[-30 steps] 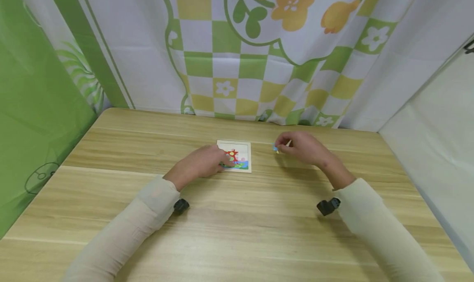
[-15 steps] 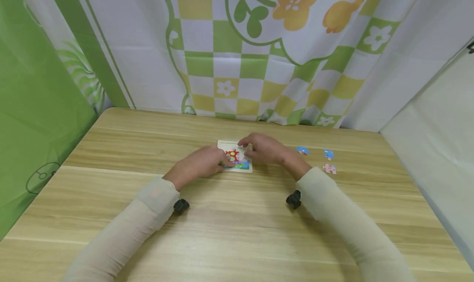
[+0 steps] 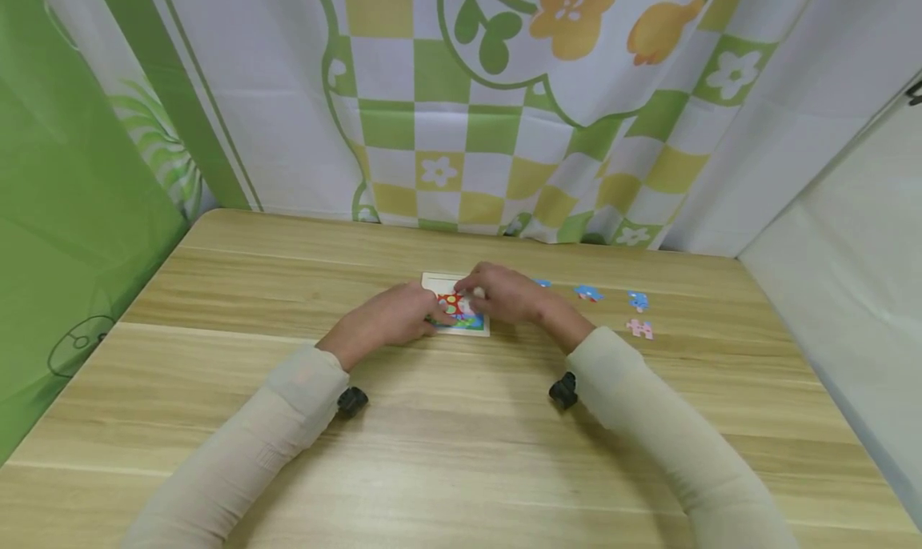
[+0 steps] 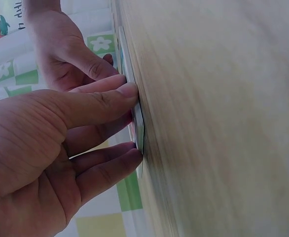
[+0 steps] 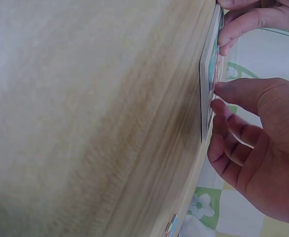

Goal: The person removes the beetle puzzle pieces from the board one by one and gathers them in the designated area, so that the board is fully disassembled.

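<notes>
A small wooden jigsaw puzzle board (image 3: pixel 481 331) with a pale rim lies on the table, its picture red, green and blue. My left hand (image 3: pixel 403 313) holds it at its left side, thumb lying over the picture. In the left wrist view the fingertips (image 4: pixel 137 154) are at the board's edge. My right hand (image 3: pixel 507 294) reaches over the board's right half. Its thumb and index fingertips are close together at the picture surface in the right wrist view; I cannot tell whether they pinch a piece. Both hands cover much of the board.
Loose jigsaw pieces lie right of the board: a blue one (image 3: pixel 543 282) partly behind the right hand, a blue and red one (image 3: pixel 589 293), another blue one (image 3: pixel 638 300) and a pink one (image 3: pixel 640 329). A patterned curtain (image 3: pixel 439 133) hangs behind the table (image 3: pixel 461 453).
My right hand has moved left from beside a blue piece onto the board, uncovering loose pieces, then shifted slightly further left. My left hand has stayed at the board.
</notes>
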Motion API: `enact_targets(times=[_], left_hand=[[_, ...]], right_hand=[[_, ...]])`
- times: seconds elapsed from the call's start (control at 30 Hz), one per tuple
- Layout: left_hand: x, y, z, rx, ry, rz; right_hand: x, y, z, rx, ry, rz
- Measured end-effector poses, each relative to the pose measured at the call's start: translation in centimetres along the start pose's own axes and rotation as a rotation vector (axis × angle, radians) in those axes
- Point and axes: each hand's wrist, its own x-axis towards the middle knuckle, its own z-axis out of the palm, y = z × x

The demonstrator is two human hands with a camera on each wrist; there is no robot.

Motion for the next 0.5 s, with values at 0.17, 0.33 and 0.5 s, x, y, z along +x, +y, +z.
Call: enact_targets(times=[0.17,0.33,0.5], left_hand=[[-0.04,0.01,-0.08,-0.031,-0.007,-0.024],[0.12,-0.03,-0.14,-0.039,-0.016,-0.028],[0.2,-0.02,-0.23,-0.045,-0.035,-0.041]], right_hand=[[0.17,0.07,0.01,0.006,0.018,-0.022],[0.34,-0.04,-0.15,0.032,0.059,-0.024],[0.76,-0.43,-0.26,0.07,0.118,0.006]])
